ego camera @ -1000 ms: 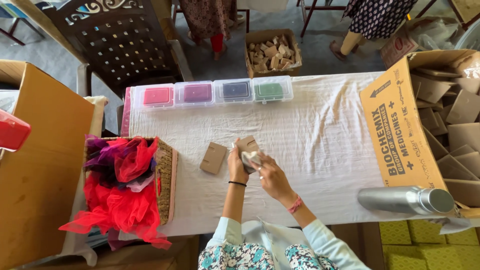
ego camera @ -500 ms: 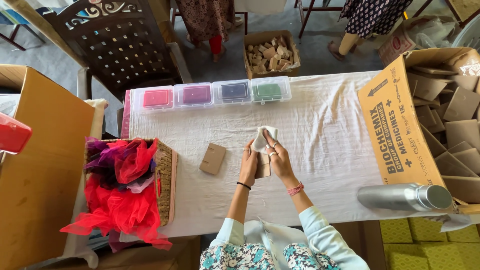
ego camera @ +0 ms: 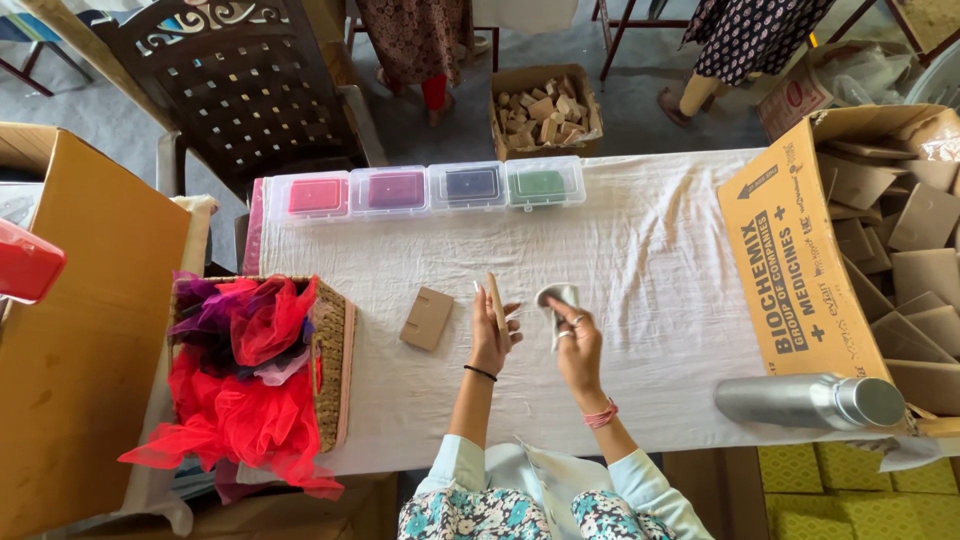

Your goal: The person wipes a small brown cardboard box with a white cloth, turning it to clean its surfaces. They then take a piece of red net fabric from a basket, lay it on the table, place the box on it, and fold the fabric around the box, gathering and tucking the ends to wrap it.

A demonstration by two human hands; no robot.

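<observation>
Two hands at work over a table (ego camera: 650, 250) draped in white cloth, seen from above.

Left hand (ego camera: 490, 335): closed around a thin flat wooden piece (ego camera: 495, 300), held upright on edge, its top end rising clear of the fingers. A dark band sits on this wrist.

Right hand (ego camera: 578, 345): fingers pinched on a small pale cloth (ego camera: 556, 298), which is bunched and lifted just off the tabletop. Rings on the fingers, a pink band on the wrist. The cloth and the wooden piece are close together but apart, both above the table's middle, near the front edge.

Adjacent items:
- One tan cardboard tag (ego camera: 427, 318), lying flat just left of the left hand.
- One woven basket (ego camera: 335, 360) at the table's left end, filled with red and purple netting (ego camera: 240, 390).
- Four clear lidded boxes (ego camera: 430, 188) in a row along the far edge, with red, magenta, dark blue and green contents from left to right.
- One metal bottle (ego camera: 810, 400), lying on its side at the right front corner.
- One large printed carton (ego camera: 800, 260), open at the right, with brown cardboard pieces (ego camera: 925, 220) stacked inside.
- One open box of wooden blocks (ego camera: 545, 110) on the floor beyond the table.
- One dark carved chair (ego camera: 240, 80), far left.
</observation>
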